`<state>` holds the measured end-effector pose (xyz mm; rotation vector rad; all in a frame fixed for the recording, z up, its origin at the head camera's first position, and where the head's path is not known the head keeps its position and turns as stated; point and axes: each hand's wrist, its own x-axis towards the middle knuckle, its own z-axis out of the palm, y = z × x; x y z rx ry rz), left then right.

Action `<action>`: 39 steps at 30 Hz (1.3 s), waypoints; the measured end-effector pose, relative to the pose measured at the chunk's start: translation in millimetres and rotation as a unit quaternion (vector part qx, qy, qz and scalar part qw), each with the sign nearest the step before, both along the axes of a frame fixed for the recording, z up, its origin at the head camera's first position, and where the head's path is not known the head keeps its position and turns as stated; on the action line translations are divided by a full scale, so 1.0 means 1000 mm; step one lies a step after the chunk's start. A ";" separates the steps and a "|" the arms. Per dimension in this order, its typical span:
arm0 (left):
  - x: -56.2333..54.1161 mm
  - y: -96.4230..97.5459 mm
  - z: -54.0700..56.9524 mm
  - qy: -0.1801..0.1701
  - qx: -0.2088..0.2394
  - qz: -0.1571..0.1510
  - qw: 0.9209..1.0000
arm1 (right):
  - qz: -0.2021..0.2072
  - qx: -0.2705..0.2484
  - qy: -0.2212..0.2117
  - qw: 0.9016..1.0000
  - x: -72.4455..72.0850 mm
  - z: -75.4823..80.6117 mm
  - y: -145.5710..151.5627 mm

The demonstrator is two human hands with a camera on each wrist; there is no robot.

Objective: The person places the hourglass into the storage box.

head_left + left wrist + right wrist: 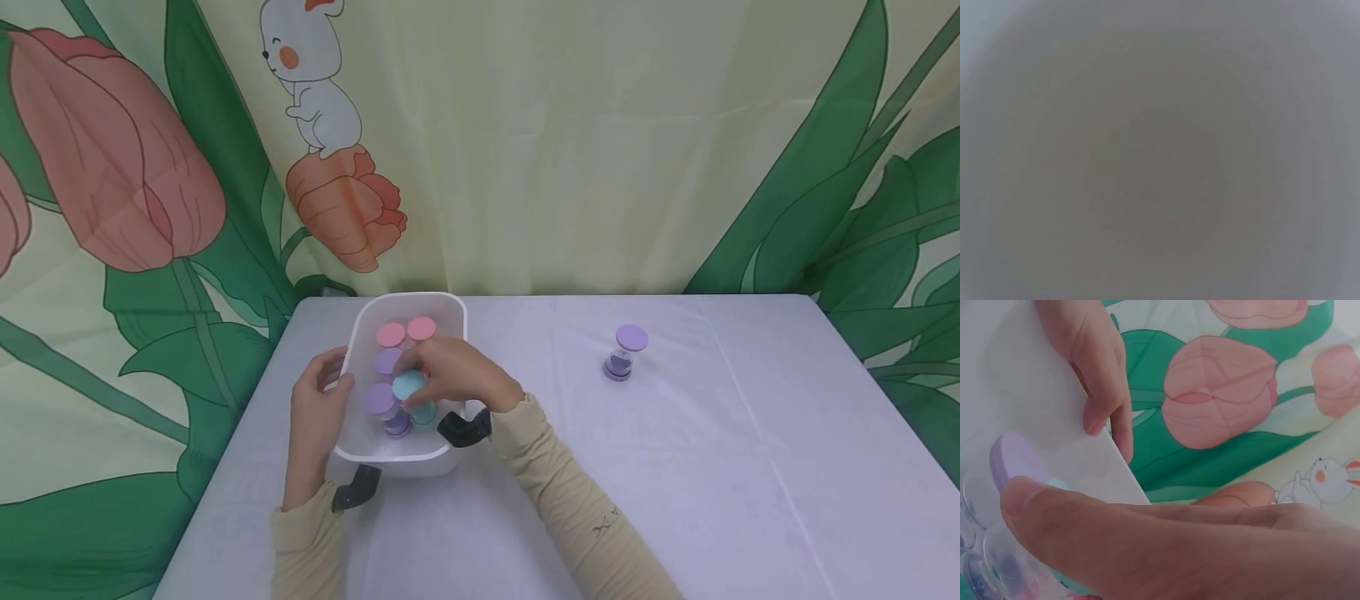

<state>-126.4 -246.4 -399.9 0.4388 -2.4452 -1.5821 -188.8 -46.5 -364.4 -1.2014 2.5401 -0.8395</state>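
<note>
My left hand [315, 414] grips the left rim of a white plastic bin [397, 458], thumb on the inner side. Inside the bin my right hand [463, 371] pinches a blue-capped sand timer [409, 384] by its top. Close beside it stands a purple-capped sand timer [380, 399]; behind are another purple cap [387, 361] and two pink-capped timers [422, 327]. The right fingers hide part of the group. In the right wrist view a purple cap [1019, 459] and clear bulbs show by the thumb. The left wrist view is only a grey blur.
A lone purple sand timer [632, 338] stands upright on the white-covered table [705, 500], well right of the bin. Behind the table hangs a curtain [570, 167] printed with tulips and a rabbit.
</note>
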 end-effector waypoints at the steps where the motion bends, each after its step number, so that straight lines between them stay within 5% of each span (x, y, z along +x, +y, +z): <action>1: 0.000 0.000 0.000 0.000 0.000 0.001 1.000 | 0.000 0.003 0.002 1.000 0.000 0.000 0.000; 13: -0.001 -0.001 -0.001 -0.001 -0.001 0.001 1.000 | -0.001 0.022 0.011 1.000 0.001 0.001 -0.002; 26: 0.000 0.000 0.000 -0.009 0.000 0.004 1.000 | 0.001 -0.085 -0.098 0.992 0.004 0.007 0.014; 39: 0.000 0.000 -0.001 0.000 -0.003 0.002 1.000 | -0.002 -0.125 -0.036 0.991 0.007 0.012 0.044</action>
